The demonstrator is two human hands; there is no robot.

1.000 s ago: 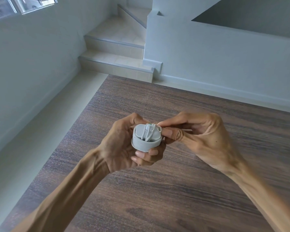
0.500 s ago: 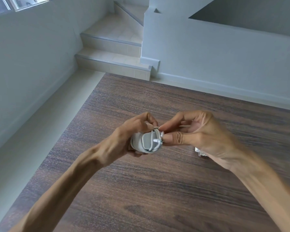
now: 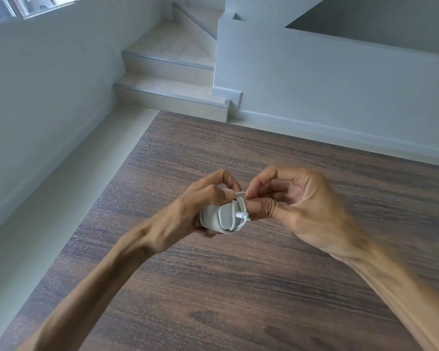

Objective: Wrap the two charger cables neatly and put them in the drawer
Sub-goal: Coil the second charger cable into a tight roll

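Right now we hold both hands together above the wooden worktop (image 3: 238, 287), meeting over one white charger (image 3: 214, 219). Our left hand (image 3: 195, 206) is curled round the charger's body from the left and underneath, with the forefinger arched over its top. The white cable (image 3: 240, 198) is wound round the body in close turns, and its plug end (image 3: 242, 216) sticks out on the right side, just below our right thumb. Our right hand (image 3: 297, 201) pinches the cable at the charger's upper right edge, thumb and forefinger pressed together on the cord, the other fingers curled loosely behind them. The charger is held clear of the worktop, near its middle; we cannot tell how far above it. We see only this one charger and cable from the head view.

Beyond the worktop's far edge, tiled steps (image 3: 173, 72) climb away between a pale wall (image 3: 48, 97) on the left and a white stair wall (image 3: 340, 84) on the right. A window corner (image 3: 23, 6) shows at the top left.
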